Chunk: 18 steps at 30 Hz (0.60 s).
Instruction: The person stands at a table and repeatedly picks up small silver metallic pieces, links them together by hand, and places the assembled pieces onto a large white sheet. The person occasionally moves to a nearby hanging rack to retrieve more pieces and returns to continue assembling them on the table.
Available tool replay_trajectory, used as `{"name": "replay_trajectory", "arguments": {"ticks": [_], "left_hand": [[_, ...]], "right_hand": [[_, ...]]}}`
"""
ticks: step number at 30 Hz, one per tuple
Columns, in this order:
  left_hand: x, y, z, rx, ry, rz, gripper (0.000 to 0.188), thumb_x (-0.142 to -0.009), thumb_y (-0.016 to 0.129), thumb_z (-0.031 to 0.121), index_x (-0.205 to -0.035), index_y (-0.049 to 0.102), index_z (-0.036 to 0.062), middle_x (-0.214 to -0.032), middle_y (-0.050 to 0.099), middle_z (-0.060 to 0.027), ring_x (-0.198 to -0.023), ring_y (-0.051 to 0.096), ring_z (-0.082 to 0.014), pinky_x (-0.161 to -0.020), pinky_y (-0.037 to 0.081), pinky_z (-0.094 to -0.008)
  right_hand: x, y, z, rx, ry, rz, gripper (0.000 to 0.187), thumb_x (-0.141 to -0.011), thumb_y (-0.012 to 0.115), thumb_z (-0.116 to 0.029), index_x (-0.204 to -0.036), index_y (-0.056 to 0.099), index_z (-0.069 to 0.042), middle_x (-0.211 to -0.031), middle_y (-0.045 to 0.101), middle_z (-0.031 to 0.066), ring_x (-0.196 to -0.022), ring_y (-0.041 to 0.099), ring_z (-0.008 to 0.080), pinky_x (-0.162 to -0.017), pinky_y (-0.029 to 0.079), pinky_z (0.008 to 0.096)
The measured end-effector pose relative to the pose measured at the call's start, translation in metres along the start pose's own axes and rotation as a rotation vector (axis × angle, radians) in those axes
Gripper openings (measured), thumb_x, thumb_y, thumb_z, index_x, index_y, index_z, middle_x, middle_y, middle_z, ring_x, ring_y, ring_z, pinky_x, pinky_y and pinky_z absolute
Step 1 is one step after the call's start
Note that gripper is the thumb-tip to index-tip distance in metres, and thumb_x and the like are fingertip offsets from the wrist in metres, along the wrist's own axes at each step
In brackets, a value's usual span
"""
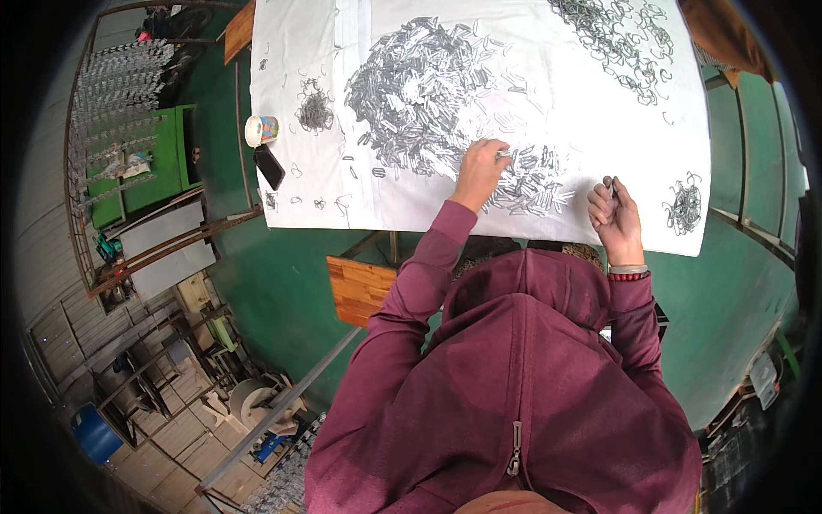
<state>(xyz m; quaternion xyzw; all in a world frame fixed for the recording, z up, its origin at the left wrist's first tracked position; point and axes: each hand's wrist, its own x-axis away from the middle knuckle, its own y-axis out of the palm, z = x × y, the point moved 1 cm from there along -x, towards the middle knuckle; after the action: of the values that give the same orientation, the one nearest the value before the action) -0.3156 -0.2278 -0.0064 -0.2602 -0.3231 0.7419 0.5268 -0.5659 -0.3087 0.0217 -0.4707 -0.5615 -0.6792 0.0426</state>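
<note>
A large pile of small, narrow silvery metal pieces covers the middle of the white-covered table. At the pile's near right edge, my left hand has its fingertips bent together around what looks like one of these pieces. A smaller cluster of the same pieces lies just right of that hand. My right hand is turned partly palm up over the near edge of the table. Its fingers are curled, with thumb and forefinger pinching a small metal piece, whose exact shape is too small to tell.
Bent wire hooks are spread at the far right, with smaller heaps at the near right and left. A paper cup and a dark phone sit by the left edge. A wooden stool stands below.
</note>
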Motion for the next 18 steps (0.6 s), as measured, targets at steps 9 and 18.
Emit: {"name": "replay_trajectory", "arguments": {"ticks": [9, 18], "left_hand": [[-0.027, 0.068, 0.018, -0.139, 0.099, 0.056, 0.020, -0.079, 0.064, 0.008, -0.097, 0.065, 0.0008, -0.090, 0.059, -0.0141, -0.086, 0.056, -0.0311, -0.075, 0.049, -0.0398], [0.061, 0.003, 0.006, -0.251, -0.077, -0.003, 0.052, -0.078, 0.050, -0.005, -0.129, 0.045, -0.0044, -0.129, 0.039, -0.0245, -0.118, 0.039, -0.0394, -0.102, 0.033, -0.0468]], "right_hand": [[0.008, 0.001, -0.003, 0.006, -0.009, -0.056, 0.017, -0.098, 0.044, -0.020, -0.087, 0.045, -0.006, -0.067, 0.035, 0.0013, -0.054, 0.029, 0.0103, -0.044, 0.025, 0.0226], [0.014, -0.004, -0.015, -0.004, -0.093, 0.034, 0.018, -0.098, 0.043, -0.019, -0.087, 0.045, -0.006, -0.067, 0.035, 0.0015, -0.054, 0.028, 0.0102, -0.043, 0.024, 0.0226]]}}
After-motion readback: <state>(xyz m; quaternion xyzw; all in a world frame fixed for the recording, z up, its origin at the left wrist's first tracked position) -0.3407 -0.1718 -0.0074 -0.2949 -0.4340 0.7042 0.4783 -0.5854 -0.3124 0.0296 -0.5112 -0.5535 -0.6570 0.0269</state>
